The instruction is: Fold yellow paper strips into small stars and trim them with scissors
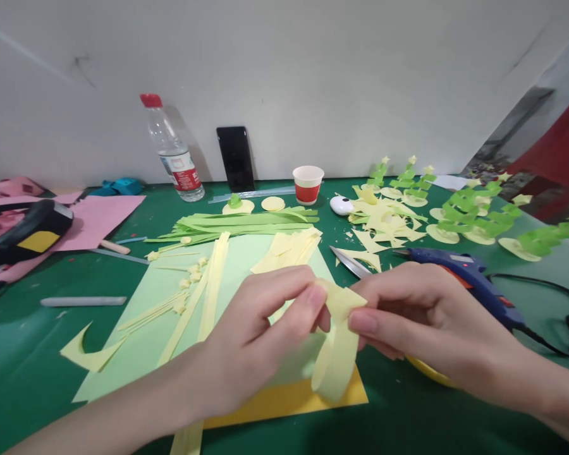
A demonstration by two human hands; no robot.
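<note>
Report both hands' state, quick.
Left hand: closed, pinching the curled pale-yellow paper strip.
Right hand: closed, thumb and fingers gripping the same strip.

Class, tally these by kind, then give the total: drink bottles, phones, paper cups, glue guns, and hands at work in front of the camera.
Bottle: 1
Phone: 1
Paper cup: 1
Glue gun: 1
Hands: 2 (left hand, right hand)
Total: 6
</note>
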